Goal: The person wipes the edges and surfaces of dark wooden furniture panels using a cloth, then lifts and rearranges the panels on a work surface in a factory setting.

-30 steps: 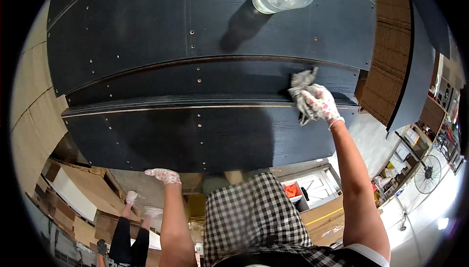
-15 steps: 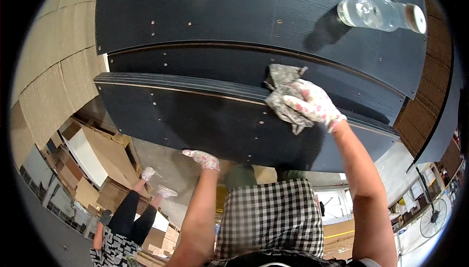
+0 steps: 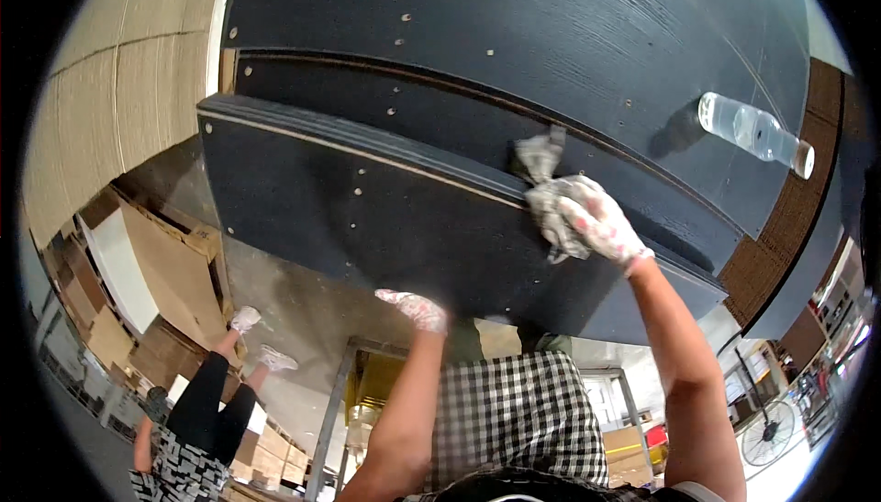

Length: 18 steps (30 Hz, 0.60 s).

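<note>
My right hand [image 3: 601,222], in a white glove with pink spots, grips a crumpled grey rag [image 3: 558,227]. It presses the rag against the front edges of a stack of black boards [image 3: 413,158], and one end of the rag reaches over the board behind. My left hand [image 3: 418,310], gloved alike, is at the near lower edge of the black boards with its fingers stretched leftward and nothing in it. Whether it touches the edge I cannot tell. The boards carry rows of small pale holes.
A clear plastic bottle [image 3: 748,130] with a white cap lies on the upper black board [image 3: 551,34]. Corrugated cardboard [image 3: 151,89] stacks rise at left, brown ones [image 3: 780,217] at right. At lower left stands another person [image 3: 197,419] near wooden panels [image 3: 170,263]; a fan [image 3: 769,431] is at lower right.
My view has turned, so the bottle shows lower and farther right and the boards slant more. The rag in my right hand stays on the board edges. My left hand appears farther right.
</note>
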Motion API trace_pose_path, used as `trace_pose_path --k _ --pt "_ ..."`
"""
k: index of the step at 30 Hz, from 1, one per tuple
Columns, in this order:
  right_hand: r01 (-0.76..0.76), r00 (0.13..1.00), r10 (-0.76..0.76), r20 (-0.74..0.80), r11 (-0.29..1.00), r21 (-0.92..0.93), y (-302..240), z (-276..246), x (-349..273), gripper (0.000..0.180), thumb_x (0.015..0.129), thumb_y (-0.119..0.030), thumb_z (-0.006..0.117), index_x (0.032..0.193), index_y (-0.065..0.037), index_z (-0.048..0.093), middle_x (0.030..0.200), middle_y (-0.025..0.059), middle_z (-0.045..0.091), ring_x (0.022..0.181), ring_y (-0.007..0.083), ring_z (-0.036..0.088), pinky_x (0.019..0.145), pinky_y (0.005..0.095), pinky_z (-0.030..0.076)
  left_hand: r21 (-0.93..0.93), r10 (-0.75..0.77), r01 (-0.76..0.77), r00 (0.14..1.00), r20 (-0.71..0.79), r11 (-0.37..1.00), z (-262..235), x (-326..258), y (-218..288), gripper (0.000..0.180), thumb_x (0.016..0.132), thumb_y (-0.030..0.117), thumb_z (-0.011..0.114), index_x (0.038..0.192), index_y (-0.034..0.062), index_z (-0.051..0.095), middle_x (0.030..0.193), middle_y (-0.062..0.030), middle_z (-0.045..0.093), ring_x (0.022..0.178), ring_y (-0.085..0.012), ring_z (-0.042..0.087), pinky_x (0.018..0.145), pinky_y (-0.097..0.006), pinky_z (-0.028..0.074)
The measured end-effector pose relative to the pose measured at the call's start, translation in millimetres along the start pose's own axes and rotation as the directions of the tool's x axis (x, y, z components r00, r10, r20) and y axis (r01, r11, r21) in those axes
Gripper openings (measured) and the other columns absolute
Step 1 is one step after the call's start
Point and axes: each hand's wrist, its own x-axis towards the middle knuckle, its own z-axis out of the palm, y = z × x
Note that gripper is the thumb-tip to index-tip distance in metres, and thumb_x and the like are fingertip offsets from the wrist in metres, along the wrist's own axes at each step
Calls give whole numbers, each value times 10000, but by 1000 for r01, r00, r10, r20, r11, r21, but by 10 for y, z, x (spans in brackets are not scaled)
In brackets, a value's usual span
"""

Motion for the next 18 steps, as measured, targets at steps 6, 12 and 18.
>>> trace_pose_path --k 6,12,18 --pt "151 980 -164 -111 982 -114 -618 489 814 475 885 -409 506 1086 17 569 1113 241 556 1094 380 508 958 420 400 -817 284 -120 957 56 564 -194 -629 1392 629 982 342 249 1446 -43 68 1539 -112 33 1398 -272 48 1135 -475 41" --pt "118 992 -124 -11 966 -232 -1604 1099 2651 513 894 -478 437 1017 2 572 1000 240 557 959 391 547 864 436 442 -271 -269 282 959 85 921 -590 -719 1050 695 892 534 448 1401 70 358 1412 -124 371 1087 -215 406 986 -361 309" --pt "187 981 -191 -44 978 -90 -1696 1279 2513 512 893 -490 452 1043 -12 558 1024 205 553 996 370 538 868 404 437 -282 -383 400 916 115 872 -391 -564 1244 809 824 645 483 1403 87 391 1429 -125 389 1180 -256 436 1012 -388 324"
